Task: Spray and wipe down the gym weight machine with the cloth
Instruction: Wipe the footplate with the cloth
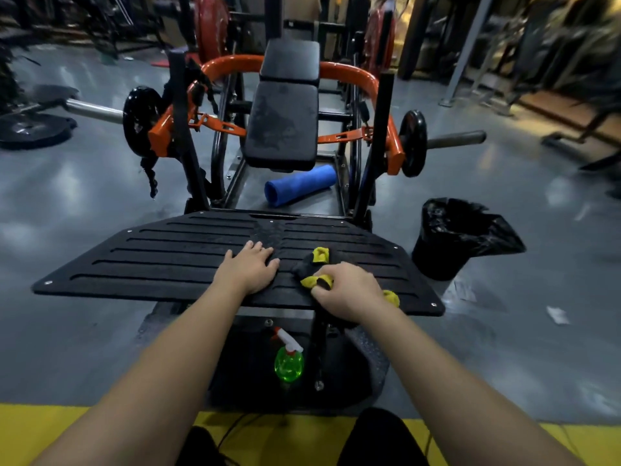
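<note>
A glossy grey gym floor fills the room, with a yellow painted strip along the near edge and blurred dark racks around the far walls. At far left, flat black weight plates lie on the floor. The black-and-orange weight machine stands in the middle, its long axis running straight away from the person, with a plate-loaded bar sticking out on each side. Its black padded seat shows damp-looking patches. A blue rolled mat lies on the floor under the seat, slanting up to the right. Nearest is the wide black ribbed footplate, its long side across the view. The left hand rests flat on it, fingers straight and spread, pointing away. Just to its right, the right hand grips a bunched black-and-yellow cloth pressed onto the footplate's right half. The cloth is crumpled, with no clear long axis. Below the footplate's near edge, a green plastic spray bottle stands on the machine's base, its white trigger head pointing left and away. Right of the footplate stands a black lined bin.
</note>
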Demonstrator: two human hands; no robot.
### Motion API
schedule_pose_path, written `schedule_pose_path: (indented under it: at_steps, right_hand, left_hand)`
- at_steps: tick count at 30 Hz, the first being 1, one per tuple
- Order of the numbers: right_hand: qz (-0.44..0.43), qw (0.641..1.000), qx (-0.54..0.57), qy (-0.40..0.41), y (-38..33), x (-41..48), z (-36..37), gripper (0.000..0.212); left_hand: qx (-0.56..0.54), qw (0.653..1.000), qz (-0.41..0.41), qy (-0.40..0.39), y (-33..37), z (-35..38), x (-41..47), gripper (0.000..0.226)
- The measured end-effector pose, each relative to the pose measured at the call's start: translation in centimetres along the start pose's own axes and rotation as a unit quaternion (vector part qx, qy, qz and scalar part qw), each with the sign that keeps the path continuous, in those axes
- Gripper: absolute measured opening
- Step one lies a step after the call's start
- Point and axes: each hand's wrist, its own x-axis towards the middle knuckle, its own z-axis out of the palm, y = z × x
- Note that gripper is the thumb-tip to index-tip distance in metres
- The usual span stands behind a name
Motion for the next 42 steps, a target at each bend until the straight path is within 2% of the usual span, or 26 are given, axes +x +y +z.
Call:
schedule_pose_path:
  at_steps: [3, 6, 8, 12, 16, 23, 32, 38, 42]
  right_hand:
    - [-0.006, 1.000, -0.026, 0.013, -1.3, -1.3, 1.5, 0.045]
    - [0.005, 0.999, -0.007, 0.034, -1.7, -1.0, 2.1, 0.043]
    - [-0.020, 0.999, 0.004, 0.030, -2.2, -0.3, 2.6, 0.042]
    - [-0.062, 0.998, 0.011, 0.018, -3.8, 2.5, 4.1, 0.044]
    - [-0.038, 0.999, 0.007, 0.030, -4.3, 7.0, 4.6, 0.048]
    - [0.034, 0.997, -0.053, 0.045, -3.9, 17.4, 5.5, 0.056]
    - [0.043, 0.997, -0.042, 0.047, -2.5, 29.3, 6.3, 0.059]
    - [0.068, 0.995, -0.052, 0.053, -2.5, 32.4, 6.2, 0.052]
    - [0.062, 0.997, -0.038, 0.040, -2.4, 31.2, 5.7, 0.052]
  left_hand:
    - [-0.007, 1.000, 0.006, -0.019, 0.3, -0.3, -0.7, 0.057]
    - [-0.022, 0.999, 0.022, -0.034, 0.3, -0.3, -0.7, 0.057]
    - [-0.033, 0.998, 0.029, -0.040, -0.4, -0.7, -0.4, 0.058]
    - [-0.019, 1.000, -0.008, -0.002, -3.3, -2.0, -0.3, 0.059]
    - [0.004, 0.999, -0.042, -0.017, -5.1, -1.2, -0.6, 0.064]
    - [-0.005, 0.999, -0.036, -0.005, -5.7, -0.5, 0.2, 0.066]
    - [-0.006, 0.999, -0.031, 0.000, -6.1, -0.2, 0.8, 0.067]
    - [-0.003, 0.999, -0.032, -0.003, -6.1, -0.3, 1.0, 0.068]
    - [-0.004, 1.000, -0.031, -0.003, -5.9, -0.4, 1.0, 0.067]
